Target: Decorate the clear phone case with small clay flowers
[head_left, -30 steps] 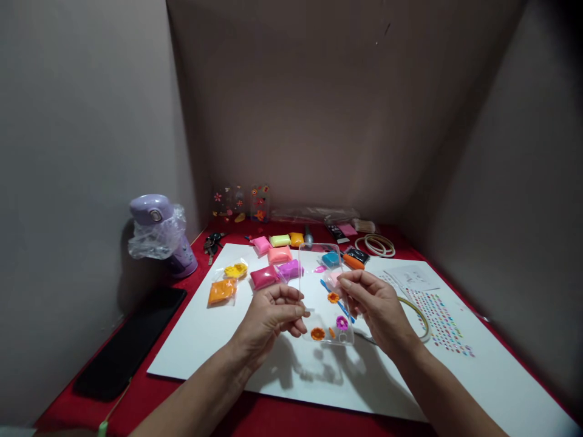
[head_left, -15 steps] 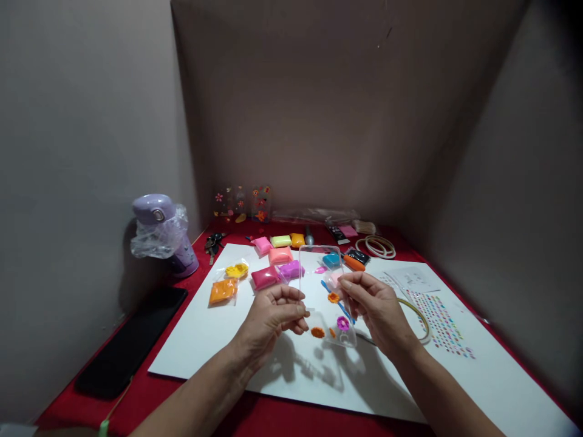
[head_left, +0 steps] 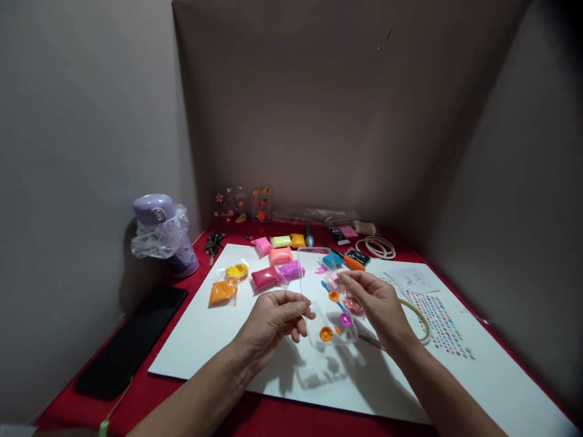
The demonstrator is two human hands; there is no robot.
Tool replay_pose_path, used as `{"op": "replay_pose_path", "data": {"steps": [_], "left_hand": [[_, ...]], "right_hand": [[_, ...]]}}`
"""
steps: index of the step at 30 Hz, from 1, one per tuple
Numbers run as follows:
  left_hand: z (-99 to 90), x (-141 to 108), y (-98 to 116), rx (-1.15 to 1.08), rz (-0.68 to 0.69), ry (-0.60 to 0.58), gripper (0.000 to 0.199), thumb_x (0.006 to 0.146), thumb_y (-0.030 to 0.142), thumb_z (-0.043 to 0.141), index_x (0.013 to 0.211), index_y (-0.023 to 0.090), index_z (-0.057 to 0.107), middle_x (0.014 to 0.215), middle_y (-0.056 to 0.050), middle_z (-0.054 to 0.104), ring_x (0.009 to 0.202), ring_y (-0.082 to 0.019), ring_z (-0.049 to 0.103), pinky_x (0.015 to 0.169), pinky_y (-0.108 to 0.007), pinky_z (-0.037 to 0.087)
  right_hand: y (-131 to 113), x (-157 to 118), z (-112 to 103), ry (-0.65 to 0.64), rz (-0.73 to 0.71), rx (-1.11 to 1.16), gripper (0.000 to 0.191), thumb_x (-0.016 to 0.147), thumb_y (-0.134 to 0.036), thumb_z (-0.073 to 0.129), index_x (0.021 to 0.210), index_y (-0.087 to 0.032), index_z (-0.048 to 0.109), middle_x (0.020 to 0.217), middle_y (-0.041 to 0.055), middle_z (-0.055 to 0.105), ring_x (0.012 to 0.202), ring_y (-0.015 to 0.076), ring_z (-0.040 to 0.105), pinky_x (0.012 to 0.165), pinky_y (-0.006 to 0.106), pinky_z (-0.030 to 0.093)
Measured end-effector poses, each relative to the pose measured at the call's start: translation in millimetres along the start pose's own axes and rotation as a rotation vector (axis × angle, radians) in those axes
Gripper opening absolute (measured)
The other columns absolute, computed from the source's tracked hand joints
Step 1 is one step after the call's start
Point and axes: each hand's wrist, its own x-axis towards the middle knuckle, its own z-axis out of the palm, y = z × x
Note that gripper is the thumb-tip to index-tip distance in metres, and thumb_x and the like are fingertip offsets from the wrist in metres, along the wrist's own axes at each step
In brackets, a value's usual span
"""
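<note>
A clear phone case (head_left: 317, 285) is held up over the white board (head_left: 200, 340). Orange flowers, one at its lower edge (head_left: 326, 334), and a magenta flower (head_left: 345, 319) sit on its lower part. My left hand (head_left: 277, 315) pinches the case's left edge between thumb and fingers. My right hand (head_left: 376, 303) is closed on the case's right edge, its fingertips near the upper orange flower. Behind the case lie a blue tool (head_left: 325, 285) and a red packet (head_left: 354, 305), both partly hidden.
Clay packets, such as a crimson one (head_left: 265, 278), lie behind my left hand. A purple bottle (head_left: 157, 212) and black phone (head_left: 132, 343) are at left. Gem stickers (head_left: 439, 321), a hoop (head_left: 423, 318) and white rings (head_left: 380, 247) are at right. Decorated cases (head_left: 262, 203) stand behind.
The case has tilted, so its flowers face the view more and its lower end sits slightly further right. My left fingertips have moved a little up and right.
</note>
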Motion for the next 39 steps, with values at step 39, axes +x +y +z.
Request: {"op": "replay_pose_path", "data": {"steps": [39], "left_hand": [[4.3,-5,1,0.128,0.250,0.089,0.017,0.069,0.025,0.074,0.076,0.010,0.069,0.051,-0.002,0.061,0.046,-0.011,0.054,0.049,-0.023,0.047]], "right_hand": [[-23,-31,36,-0.073,-0.714,-0.746,0.015,0.083,-0.013,0.052,0.070,-0.020,0.054,0.067,0.0016,0.057,0.070,0.0182,0.048,0.071,0.034,0.033]]}}
